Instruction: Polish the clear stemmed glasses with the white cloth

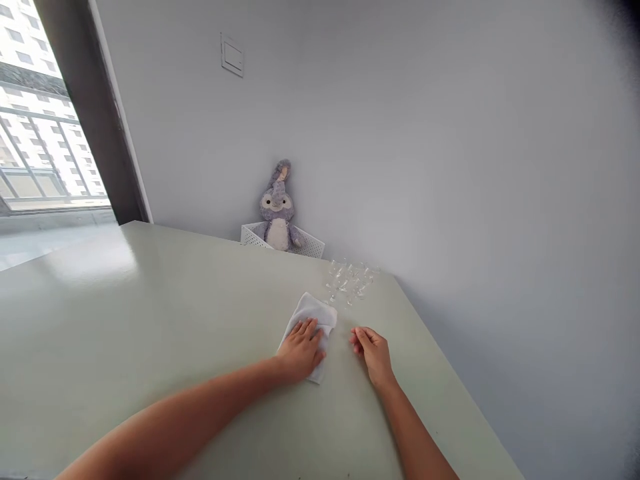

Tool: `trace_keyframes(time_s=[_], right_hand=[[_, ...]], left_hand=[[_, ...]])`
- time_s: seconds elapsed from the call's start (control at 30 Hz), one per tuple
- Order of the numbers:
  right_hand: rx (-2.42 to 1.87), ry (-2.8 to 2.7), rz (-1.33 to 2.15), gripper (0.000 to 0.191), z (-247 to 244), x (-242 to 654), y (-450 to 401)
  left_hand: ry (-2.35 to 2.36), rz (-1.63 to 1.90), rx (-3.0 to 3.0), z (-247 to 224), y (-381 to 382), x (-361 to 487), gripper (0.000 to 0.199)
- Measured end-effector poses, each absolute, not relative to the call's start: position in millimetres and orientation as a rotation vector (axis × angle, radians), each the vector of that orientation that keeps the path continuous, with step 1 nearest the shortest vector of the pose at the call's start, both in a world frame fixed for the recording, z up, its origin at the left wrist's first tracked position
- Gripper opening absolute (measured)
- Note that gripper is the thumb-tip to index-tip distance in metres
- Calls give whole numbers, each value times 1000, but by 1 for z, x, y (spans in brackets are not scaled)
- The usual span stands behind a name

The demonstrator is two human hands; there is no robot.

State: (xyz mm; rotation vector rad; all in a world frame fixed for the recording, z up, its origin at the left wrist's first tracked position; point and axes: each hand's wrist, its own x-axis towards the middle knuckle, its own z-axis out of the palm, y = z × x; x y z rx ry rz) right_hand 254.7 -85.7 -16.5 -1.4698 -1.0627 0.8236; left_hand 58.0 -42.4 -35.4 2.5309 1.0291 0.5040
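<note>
My left hand (300, 352) lies flat on a folded white cloth (313, 307), fingers stretched out and slightly apart. The cloth rests on the pale table, partly hidden under the palm. To its right, my right hand (373, 352) is just over the table with the thumb pressed to the curled fingers. Whether anything small is in that pinch, I cannot make out. Beyond both hands stands a cluster of several small clear glass pieces (350, 280), resembling little stemmed glasses. Neither hand touches them.
A grey plush rabbit (277, 210) sits in a white perforated basket (313, 248) at the table's far edge. The pale green table (175, 313) runs along a grey wall (450, 167) on the right. A light switch (233, 55) and a window with railings are at the left.
</note>
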Motion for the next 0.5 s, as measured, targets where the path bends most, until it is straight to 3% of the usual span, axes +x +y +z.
trace_keyframes(time_s=[0.5], right_hand=[[-1532, -1152, 834, 40, -14, 247, -90]], left_hand=[[1388, 404, 2532, -38, 133, 30, 51]])
